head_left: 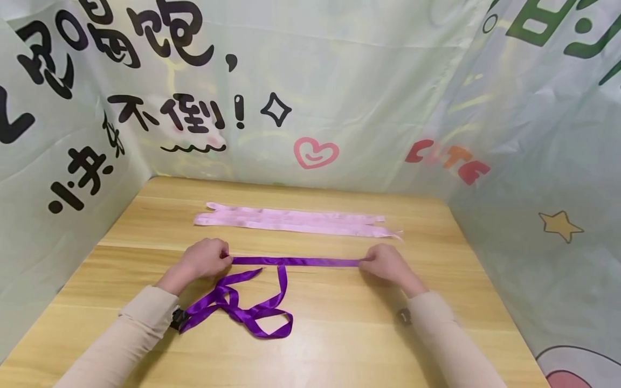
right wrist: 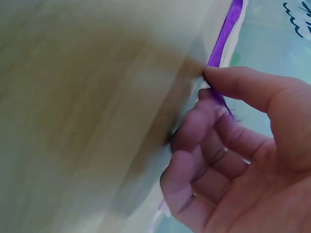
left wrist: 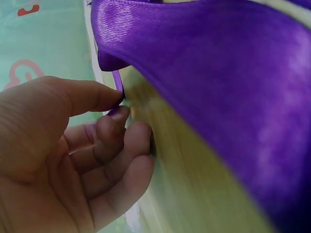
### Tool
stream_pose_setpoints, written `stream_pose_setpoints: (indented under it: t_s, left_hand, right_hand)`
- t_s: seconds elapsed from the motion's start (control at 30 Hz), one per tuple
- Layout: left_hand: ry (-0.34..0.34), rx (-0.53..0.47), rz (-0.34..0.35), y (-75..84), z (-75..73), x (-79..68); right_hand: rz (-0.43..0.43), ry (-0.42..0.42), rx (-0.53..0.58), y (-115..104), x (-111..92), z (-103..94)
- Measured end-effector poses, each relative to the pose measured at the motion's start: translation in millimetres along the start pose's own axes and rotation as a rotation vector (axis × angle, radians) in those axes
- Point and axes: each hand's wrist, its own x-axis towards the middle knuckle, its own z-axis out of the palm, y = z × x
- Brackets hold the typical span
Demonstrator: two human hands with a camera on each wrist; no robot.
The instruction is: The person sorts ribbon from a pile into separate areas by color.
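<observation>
A shiny purple ribbon (head_left: 310, 262) is stretched straight from side to side between both hands. My left hand (head_left: 206, 257) pinches its left part between thumb and forefinger. At the other side, my right hand (head_left: 388, 265) pinches it near a frayed end, which pokes past the fingers in the right wrist view. The rest of the purple ribbon lies in loose, twisted loops on the tabletop, below the taut stretch and beside the left wrist. A broad, blurred piece of purple ribbon (left wrist: 223, 82) fills much of the left wrist view, close to the camera.
Light pink ribbon strips (head_left: 291, 220) lie flat side by side on the wooden table (head_left: 349, 323), beyond the hands. Pale printed cloth (head_left: 368, 108) hangs behind the table and along both sides. A dark wrist device (head_left: 177, 319) shows by the left cuff.
</observation>
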Motion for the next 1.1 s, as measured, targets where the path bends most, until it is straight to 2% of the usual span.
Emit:
stream_pose_setpoints:
  t_s: [0.1,0.2,0.33,0.43,0.6,0.7,0.77,0.83,1.0,1.1]
  left_hand:
    - [0.034,0.033,-0.012,1.0,-2.3,0.3]
    - [0.108,0.063,0.008,5.8,-6.3,-0.2]
    - [0.219,0.092,0.107,21.7,-10.5,-4.1]
    - [0.247,0.081,0.215,39.6,-8.0,-9.8]
    - [0.184,0.041,0.363,66.0,7.8,-20.5]
    - [0.117,0.024,0.395,75.6,18.6,-26.5]
    - [0.078,0.012,0.402,79.5,25.3,-29.6]
    - [0.042,0.0,0.41,82.4,30.4,-32.1]
    - [-0.011,-0.038,0.428,86.2,40.5,-35.6]
    - [-0.013,-0.041,0.434,88.7,43.6,-36.8]
  right_hand:
    - [0.014,0.022,-0.012,-3,0,-2.9]
    - [-0.043,0.114,-0.081,-11,-1,-7.4]
    - [-0.194,0.239,-0.133,-31,-3,-8.5]
    - [-0.332,0.223,-0.122,-49,-6,-0.4]
    - [-0.59,0.127,-0.183,-78,-11,25.3]
    - [-0.724,0.068,-0.243,-92,-13,41.4]
    - [-0.779,0.026,-0.287,-101,-15,50.0]
    - [-0.8,-0.022,-0.324,-108,-16,57.7]
    - [-0.768,-0.135,-0.384,-120,-18,73.8]
    - [-0.785,-0.151,-0.381,-122,-17,82.4]
